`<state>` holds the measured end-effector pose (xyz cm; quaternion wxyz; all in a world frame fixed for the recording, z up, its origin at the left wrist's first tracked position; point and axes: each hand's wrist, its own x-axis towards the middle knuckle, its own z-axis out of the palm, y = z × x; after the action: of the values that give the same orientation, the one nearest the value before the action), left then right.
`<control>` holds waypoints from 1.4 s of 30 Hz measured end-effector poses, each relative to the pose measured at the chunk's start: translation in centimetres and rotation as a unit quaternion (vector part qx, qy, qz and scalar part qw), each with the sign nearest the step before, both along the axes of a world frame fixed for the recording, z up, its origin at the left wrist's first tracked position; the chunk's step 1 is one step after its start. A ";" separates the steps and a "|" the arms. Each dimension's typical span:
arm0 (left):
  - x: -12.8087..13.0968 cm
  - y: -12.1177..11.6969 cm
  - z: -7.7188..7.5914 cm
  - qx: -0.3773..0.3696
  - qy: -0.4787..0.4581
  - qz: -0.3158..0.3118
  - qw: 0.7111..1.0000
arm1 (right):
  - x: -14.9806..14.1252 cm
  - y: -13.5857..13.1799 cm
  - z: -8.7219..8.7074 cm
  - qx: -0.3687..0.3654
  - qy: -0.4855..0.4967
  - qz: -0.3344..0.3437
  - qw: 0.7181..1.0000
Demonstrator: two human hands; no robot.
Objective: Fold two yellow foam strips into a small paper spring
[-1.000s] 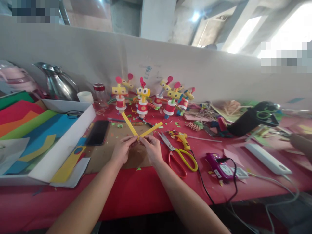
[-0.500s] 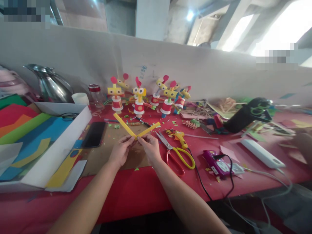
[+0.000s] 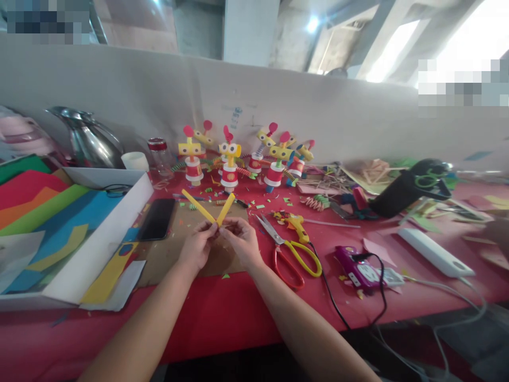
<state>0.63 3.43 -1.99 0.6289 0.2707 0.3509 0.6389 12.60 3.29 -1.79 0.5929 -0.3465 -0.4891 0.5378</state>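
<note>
Two yellow paper strips [image 3: 199,205] meet in a V at my fingertips, their free ends pointing away from me. My left hand [image 3: 198,245] is closed in a pinch at the joint of the strips. On the other side, my right hand [image 3: 241,240] pinches the same joint, its thumb against it. Whether the strips are glued or folded there I cannot tell. Beneath both hands lies a brown cardboard sheet [image 3: 163,262]. Scissors [image 3: 284,241] with one red and one yellow handle rest just right of my right hand.
Several paper-cup figures [image 3: 229,172] stand along the back wall. A yellow glue gun [image 3: 298,228], purple device [image 3: 360,270] and white power strip [image 3: 435,252] with cables lie at right. A phone [image 3: 158,219] and white box [image 3: 99,233] of coloured paper are at left.
The right-hand strip has swung up and leftward, so the V is narrower. Both hands remain at the joint. The whole view has shifted slightly.
</note>
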 end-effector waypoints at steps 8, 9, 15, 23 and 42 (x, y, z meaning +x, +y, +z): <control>0.3 -0.3 0.3 -0.010 -0.030 -0.025 0.999 | 0.1 0.2 -0.6 0.003 -0.079 -0.040 0.996; 0.4 -0.4 0.4 -0.015 -0.028 -0.026 0.999 | 0.2 0.3 -0.7 0.005 -0.091 -0.045 0.995; 0.7 -0.8 0.8 -0.021 0.031 0.000 0.999 | 0.6 0.4 -0.6 0.001 -0.112 -0.054 0.992; 0.6 -1.0 0.8 0.008 0.070 -0.019 0.997 | 0.6 -0.2 0.5 -0.043 -0.076 -0.031 0.996; 0.7 -1.3 1.1 0.058 0.197 -0.025 0.978 | 1.1 0.1 0.0 -0.038 -0.085 -0.043 0.995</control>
<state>1.33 2.14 -0.90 0.5470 0.4355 0.4233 0.5762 13.71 3.40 -1.76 0.5582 -0.4339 -0.5017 0.4984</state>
